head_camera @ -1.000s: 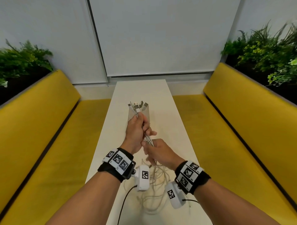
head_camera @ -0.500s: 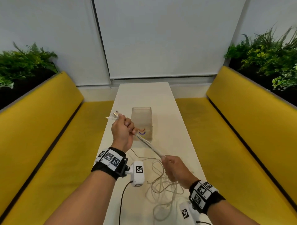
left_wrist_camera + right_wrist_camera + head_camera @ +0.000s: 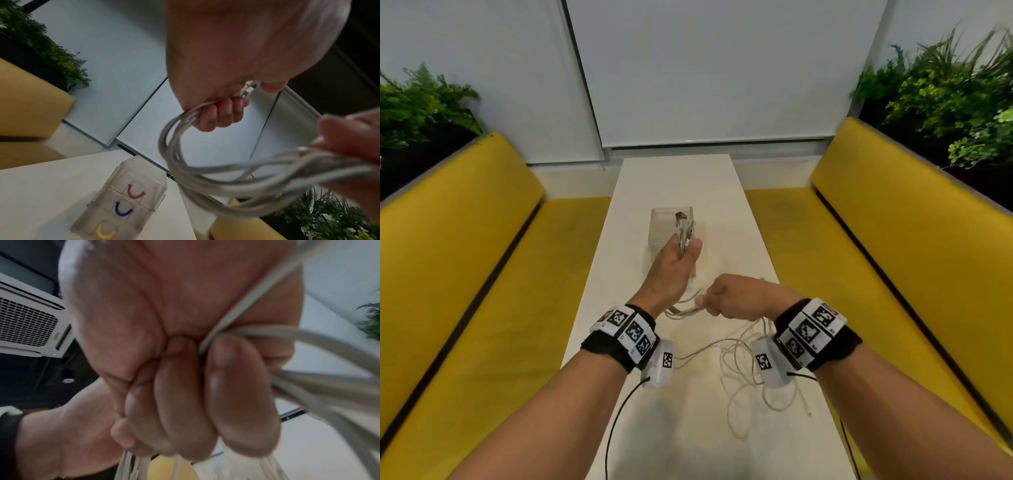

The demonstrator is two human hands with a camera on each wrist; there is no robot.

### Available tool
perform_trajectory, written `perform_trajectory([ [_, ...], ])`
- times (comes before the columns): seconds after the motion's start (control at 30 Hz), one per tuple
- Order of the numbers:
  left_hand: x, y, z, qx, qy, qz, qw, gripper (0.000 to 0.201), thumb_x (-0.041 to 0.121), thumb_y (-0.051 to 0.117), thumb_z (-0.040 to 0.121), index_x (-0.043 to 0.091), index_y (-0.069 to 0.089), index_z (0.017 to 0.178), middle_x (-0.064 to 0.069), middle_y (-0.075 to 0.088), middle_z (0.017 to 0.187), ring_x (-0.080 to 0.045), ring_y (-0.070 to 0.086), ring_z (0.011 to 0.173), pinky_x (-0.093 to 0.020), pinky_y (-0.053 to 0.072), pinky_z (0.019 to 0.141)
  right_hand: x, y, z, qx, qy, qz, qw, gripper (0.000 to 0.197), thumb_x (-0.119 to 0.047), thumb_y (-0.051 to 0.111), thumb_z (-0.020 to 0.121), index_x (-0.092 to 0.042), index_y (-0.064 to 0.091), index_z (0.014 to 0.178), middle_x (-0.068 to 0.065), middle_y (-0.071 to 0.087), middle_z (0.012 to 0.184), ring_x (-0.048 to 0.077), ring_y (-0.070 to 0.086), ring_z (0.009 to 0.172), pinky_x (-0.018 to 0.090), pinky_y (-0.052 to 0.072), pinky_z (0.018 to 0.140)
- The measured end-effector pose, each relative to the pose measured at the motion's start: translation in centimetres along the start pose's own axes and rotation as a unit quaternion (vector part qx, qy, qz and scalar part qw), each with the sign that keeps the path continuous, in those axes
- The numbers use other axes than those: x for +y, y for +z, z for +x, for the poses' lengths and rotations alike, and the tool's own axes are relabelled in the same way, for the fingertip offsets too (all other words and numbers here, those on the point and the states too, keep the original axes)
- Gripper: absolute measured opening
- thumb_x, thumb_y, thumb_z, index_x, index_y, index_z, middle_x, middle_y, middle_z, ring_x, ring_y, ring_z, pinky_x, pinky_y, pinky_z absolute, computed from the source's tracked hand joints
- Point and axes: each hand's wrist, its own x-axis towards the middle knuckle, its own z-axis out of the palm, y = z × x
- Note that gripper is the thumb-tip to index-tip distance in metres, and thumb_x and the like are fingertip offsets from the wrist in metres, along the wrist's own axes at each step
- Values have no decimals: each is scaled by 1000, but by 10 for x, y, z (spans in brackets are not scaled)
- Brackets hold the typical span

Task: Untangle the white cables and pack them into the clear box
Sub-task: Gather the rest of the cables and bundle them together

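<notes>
Here the left hand (image 3: 674, 267) was raised over the white table (image 3: 722, 212), fingers curled tightly round the bunched white cables (image 3: 743, 373), whose plug ends (image 3: 683, 228) stuck up above the fist. The right hand (image 3: 739, 296), just beside it and nearer the person, was clenched round the same strands lower down, so a short loop hung between the two fists. The rest of the cables trailed in loose tangled coils on the table below the right wrist. The clear box (image 3: 123, 199) stood on the table beyond the left hand, showing red, blue and yellow curved marks.
</notes>
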Motion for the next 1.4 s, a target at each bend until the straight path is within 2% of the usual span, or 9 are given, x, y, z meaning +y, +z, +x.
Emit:
perform_trajectory([
  [0.13, 6, 9, -16, -46, 25, -33, 998, 50, 73, 40, 89, 28, 59, 95, 9, 64, 78, 2, 57, 78, -30, 46, 83, -20, -11, 2, -42, 15, -25, 999, 38, -39, 50, 99, -16, 49, 68, -5, 35, 50, 14, 25, 43, 23, 23, 44],
  [0.23, 9, 14, -27, -78, 38, -92, 992, 54, 60, 36, 99, 17, 56, 74, 10, 61, 60, -5, 57, 56, -17, 42, 58, -30, -21, 4, -77, 12, -8, 997, 29, -28, 50, 95, -16, 48, 69, -7, 35, 49, 13, 23, 42, 23, 20, 42],
  [0.43, 2, 16, -32, -66, 25, -123, 990, 88, 90, 56, 70, 3, 58, 80, -12, 50, 62, -15, 39, 49, -28, 30, 49, -28, -39, 11, -69, 33, 21, 997, 24, -16, 53, 88, -16, 59, 65, -3, 37, 50, 12, 24, 41, 21, 20, 42],
  [0.63, 10, 5, -36, -156, 2, -75, 985, 30, 28, 72, 94, 6, 57, 107, 9, 44, 62, -9, 35, 53, -23, 31, 49, -12, -46, 13, -90, 55, 80, 991, 56, -46, 57, 97, -24, 53, 47, -4, 32, 48, 12, 21, 42, 21, 22, 43],
  [0.77, 1, -2, -34, -203, -19, 15, 979, 24, 30, 59, 102, 9, 63, 91, 8, 39, 57, -10, 33, 52, -27, 29, 52, 1, -54, 13, -91, 81, 80, 989, 47, -56, 64, 90, -14, 57, 72, -3, 32, 51, 12, 24, 40, 23, 27, 46],
  [0.87, -4, -4, -30, -198, -36, 51, 978, 32, 36, 52, 104, 16, 56, 78, 9, 51, 55, -10, 44, 52, -33, 38, 56, 5, -58, 16, -78, 89, 79, 990, 46, -54, 67, 89, -12, 57, 72, -4, 34, 50, 13, 24, 41, 25, 24, 48],
  [1.0, 0, -11, -29, -188, -56, 8, 981, 28, 30, 47, 107, 10, 63, 120, -13, 78, 94, -20, 75, 89, -35, 59, 80, 14, -63, 19, -56, 88, 115, 988, 47, -52, 65, 91, -15, 51, 66, -1, 41, 52, 17, 38, 46, 27, 37, 52],
  [1.17, -8, -21, -30, -148, -72, -32, 986, 26, 25, 49, 107, 14, 50, 83, 2, 43, 59, -14, 43, 48, -27, 41, 49, 38, -63, 19, -28, 73, 221, 972, 44, -50, 62, 93, -18, 48, 67, 1, 37, 56, 21, 39, 47, 34, 45, 60],
  [1.4, -26, -16, -21, -14, -78, -47, 996, 32, 35, 49, 106, 15, 49, 81, 3, 39, 60, -13, 32, 52, -27, 28, 50, 46, -52, 16, 23, 75, 242, 967, 43, -53, 54, 97, -16, 50, 77, -4, 31, 57, 14, 23, 47, 30, 23, 50],
])
